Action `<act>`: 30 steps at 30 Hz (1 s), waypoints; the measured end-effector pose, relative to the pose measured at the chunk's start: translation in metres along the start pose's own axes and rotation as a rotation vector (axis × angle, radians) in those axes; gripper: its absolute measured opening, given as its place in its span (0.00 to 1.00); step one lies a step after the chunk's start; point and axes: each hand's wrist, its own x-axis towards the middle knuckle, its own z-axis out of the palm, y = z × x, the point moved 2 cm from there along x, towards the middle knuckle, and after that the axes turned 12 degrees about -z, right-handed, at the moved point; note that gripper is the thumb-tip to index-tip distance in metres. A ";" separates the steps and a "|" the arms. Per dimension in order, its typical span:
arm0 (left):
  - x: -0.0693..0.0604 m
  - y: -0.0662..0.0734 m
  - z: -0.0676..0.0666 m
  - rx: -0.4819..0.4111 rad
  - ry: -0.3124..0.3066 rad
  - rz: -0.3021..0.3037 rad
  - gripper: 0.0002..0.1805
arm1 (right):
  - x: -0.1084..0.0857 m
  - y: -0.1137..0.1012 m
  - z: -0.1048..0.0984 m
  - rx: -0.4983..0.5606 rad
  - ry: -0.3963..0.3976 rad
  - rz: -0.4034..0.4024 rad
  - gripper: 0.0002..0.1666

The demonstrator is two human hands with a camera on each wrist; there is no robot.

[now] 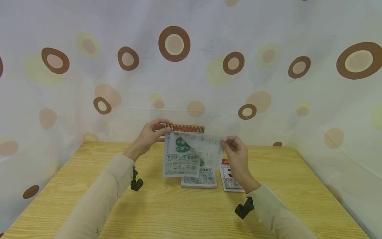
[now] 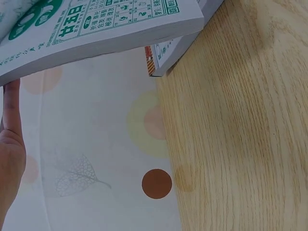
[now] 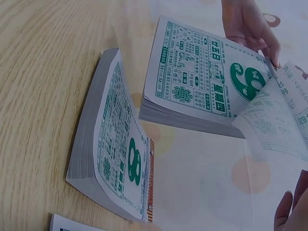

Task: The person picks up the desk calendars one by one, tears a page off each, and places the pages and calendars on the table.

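Observation:
My left hand (image 1: pixel 149 135) grips a thick tear-off calendar (image 1: pixel 180 166) at the left end of its red-and-gold striped top binding (image 1: pixel 186 128). The calendar hangs above the table, its top page printed in green with a large 9. A thin translucent page (image 1: pixel 212 154) is folded back diagonally across it to the right. My right hand (image 1: pixel 238 156) pinches that page's outer edge between thumb and fingers. Whether the page is partly torn from the binding I cannot tell. In the right wrist view, a second calendar (image 3: pixel 120 149) with a green 8 lies below the held one.
A third calendar (image 1: pixel 232 184), with black print and a red top, lies on the wooden table (image 1: pixel 167 212) beneath my right hand and is partly hidden by it. A patterned cloth (image 1: pixel 191 76) hangs behind the table and along both sides.

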 end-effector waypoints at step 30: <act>0.000 -0.001 0.001 0.000 0.023 0.007 0.15 | 0.003 0.003 -0.002 -0.016 0.044 0.045 0.08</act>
